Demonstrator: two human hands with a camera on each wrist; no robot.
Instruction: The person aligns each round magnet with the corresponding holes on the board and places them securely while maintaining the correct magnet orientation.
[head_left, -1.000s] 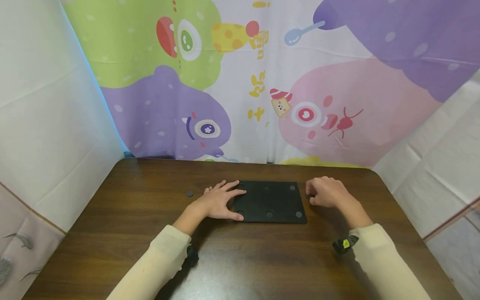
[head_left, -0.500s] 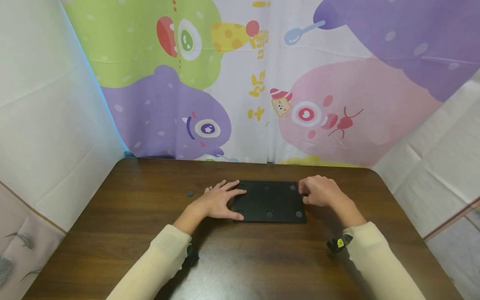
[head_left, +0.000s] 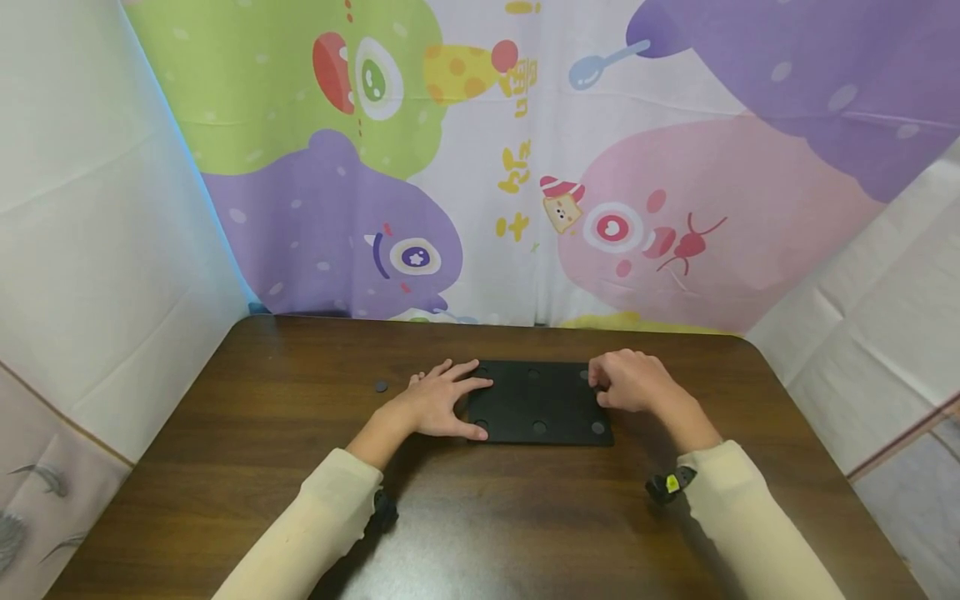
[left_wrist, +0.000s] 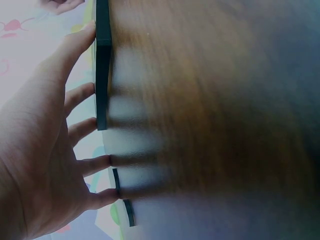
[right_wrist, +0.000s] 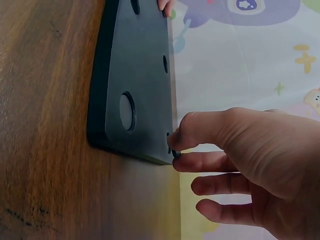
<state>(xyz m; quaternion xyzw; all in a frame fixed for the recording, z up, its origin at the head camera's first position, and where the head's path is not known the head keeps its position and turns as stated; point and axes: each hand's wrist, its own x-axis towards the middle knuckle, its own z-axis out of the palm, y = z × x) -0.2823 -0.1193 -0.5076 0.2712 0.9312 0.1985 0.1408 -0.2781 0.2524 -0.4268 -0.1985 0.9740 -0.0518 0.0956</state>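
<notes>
You've got room up front: bare bench (head_left: 510, 517) runs along the near edge of the black board (head_left: 536, 402), whose middle lies free between your left hand (head_left: 437, 407), blocking the left edge, and your right hand (head_left: 633, 382), crowding the far right corner. Behind, a narrow strip before the curtain (head_left: 517, 192); a gray disc (head_left: 381, 387) sits out left.

Cartoon-printed curtain (head_left: 487, 167) (green, purple and pink) behind a brown wooden table (head_left: 525, 517).
</notes>
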